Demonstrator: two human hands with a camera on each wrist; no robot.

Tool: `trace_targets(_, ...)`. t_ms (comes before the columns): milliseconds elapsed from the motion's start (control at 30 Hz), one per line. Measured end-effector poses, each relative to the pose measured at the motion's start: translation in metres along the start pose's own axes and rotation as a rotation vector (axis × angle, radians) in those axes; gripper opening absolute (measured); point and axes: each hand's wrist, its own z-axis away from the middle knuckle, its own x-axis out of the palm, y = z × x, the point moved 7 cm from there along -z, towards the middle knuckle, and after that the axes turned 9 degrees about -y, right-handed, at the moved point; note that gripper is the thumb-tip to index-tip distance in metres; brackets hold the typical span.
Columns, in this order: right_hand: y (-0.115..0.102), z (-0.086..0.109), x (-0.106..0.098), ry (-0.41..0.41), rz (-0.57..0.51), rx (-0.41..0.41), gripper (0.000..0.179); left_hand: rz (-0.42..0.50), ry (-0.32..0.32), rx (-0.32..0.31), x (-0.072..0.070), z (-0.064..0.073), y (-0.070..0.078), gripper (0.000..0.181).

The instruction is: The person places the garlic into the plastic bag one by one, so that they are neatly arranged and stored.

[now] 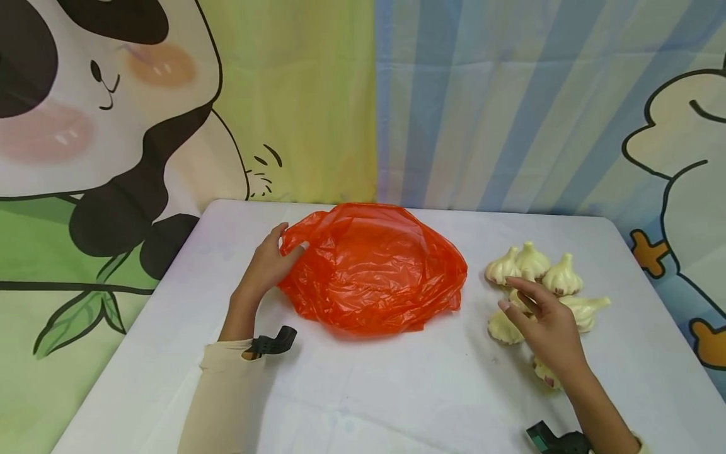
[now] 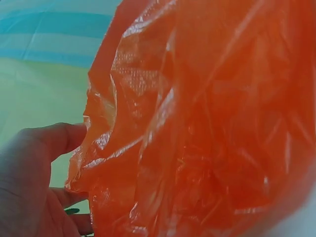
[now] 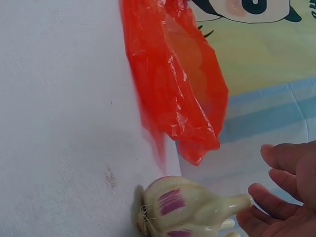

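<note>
Red plastic bag (image 1: 371,277), head view: lying on the white table (image 1: 340,410), left of the garlic bulbs (image 1: 561,275); probably light, limp, slippery.
Garlic bulbs, head view: likely firm, best cupped round the belly; partly hidden beneath the right hand (image 1: 550,328), with fingers apart.
Left hand (image 2: 37,182), left wrist view: clamped on the bag's rim; some fingertips hidden, bag cut off.
Nearest bulb (image 3: 182,202), right wrist view: cut off below; contact with fingertips impossible to tell.
</note>
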Motion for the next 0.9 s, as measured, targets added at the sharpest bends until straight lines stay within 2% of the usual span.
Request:
trace_targets(200, 0.003, 0.001, 0.001, 0.006, 0.025, 0.017, 0.042, 0.064, 0.011, -0.008, 0.004, 0.004, 0.000, 0.081)
trace_targets(300, 0.008, 0.002, 0.001, 0.000, 0.058, 0.055, 0.040, 0.088, 0.043, 0.014, 0.003, 0.006, 0.002, 0.077)
trace_targets(500, 0.018, 0.003, 0.005, -0.065, 0.093, 0.123, 0.033, 0.115, 0.119, 0.046, 0.002, 0.007, 0.003, 0.060)
trace_targets(700, 0.020, 0.005, 0.004, -0.062, 0.175, 0.107, 0.023, 0.164, 0.202, 0.072, -0.001, 0.011, 0.003, 0.045)
trace_targets(900, 0.014, 0.005, 0.005, -0.036, 0.257, 0.073, 0.021, 0.169, 0.271, 0.080, -0.003, 0.014, 0.006, 0.041)
